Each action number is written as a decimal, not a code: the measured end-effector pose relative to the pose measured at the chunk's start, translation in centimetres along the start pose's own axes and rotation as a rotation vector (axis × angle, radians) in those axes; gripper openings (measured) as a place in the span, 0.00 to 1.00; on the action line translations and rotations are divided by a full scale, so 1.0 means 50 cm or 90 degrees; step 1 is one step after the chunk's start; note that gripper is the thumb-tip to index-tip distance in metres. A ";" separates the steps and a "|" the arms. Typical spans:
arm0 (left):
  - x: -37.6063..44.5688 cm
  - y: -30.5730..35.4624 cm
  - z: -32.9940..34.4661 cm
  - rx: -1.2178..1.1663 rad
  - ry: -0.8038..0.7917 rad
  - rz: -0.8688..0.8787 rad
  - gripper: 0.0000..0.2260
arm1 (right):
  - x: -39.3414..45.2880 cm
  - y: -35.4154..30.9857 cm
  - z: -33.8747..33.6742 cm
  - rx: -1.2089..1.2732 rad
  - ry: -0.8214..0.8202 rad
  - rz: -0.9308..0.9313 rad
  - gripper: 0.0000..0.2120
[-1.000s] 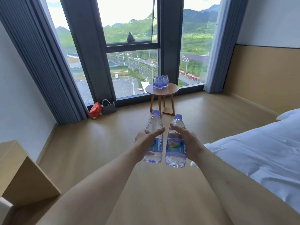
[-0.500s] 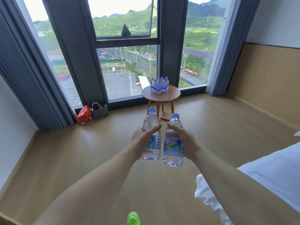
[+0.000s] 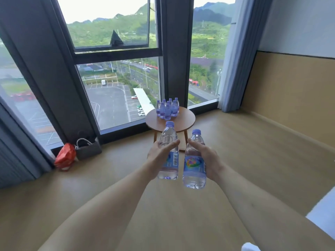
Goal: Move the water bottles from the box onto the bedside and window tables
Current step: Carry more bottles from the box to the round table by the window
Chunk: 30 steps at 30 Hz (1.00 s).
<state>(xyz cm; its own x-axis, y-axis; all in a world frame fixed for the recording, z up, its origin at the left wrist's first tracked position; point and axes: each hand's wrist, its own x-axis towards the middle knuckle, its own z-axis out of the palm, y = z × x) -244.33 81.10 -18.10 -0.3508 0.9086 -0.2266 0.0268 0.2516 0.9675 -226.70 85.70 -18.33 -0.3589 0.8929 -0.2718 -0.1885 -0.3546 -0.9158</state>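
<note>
Each hand carries an upright water bottle, left hand (image 3: 160, 156) curled round one bottle (image 3: 168, 153), right hand (image 3: 206, 160) round the other (image 3: 194, 160), both held toward the round window table (image 3: 183, 120), where a cluster of bottles (image 3: 167, 109) leaves bare space nearer the front for setting these down.

My left hand (image 3: 159, 156) hides back of left bottle (image 3: 168, 154); fingers behind it unseen. Right hand (image 3: 208, 160) covers side of right bottle (image 3: 194, 163). Table cluster (image 3: 167, 109) too small for exact count. Bed corner (image 3: 322, 211) cut by right edge.
</note>
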 end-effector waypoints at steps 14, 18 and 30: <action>0.591 0.046 0.053 -0.008 -0.011 -0.026 0.36 | 0.605 -0.104 -0.037 0.017 -0.013 -0.020 0.30; 0.766 0.096 0.091 -0.036 -0.003 -0.070 0.39 | 0.786 -0.164 -0.059 0.042 -0.009 0.025 0.28; 1.167 0.136 0.138 -0.001 0.019 -0.129 0.32 | 1.167 -0.256 -0.097 -0.008 0.072 0.065 0.14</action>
<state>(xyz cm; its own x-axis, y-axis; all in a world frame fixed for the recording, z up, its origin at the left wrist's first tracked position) -258.18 138.14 -25.54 -0.3771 0.8288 -0.4134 -0.0490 0.4279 0.9025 -240.78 143.67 -23.92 -0.2702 0.8784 -0.3941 -0.1446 -0.4417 -0.8854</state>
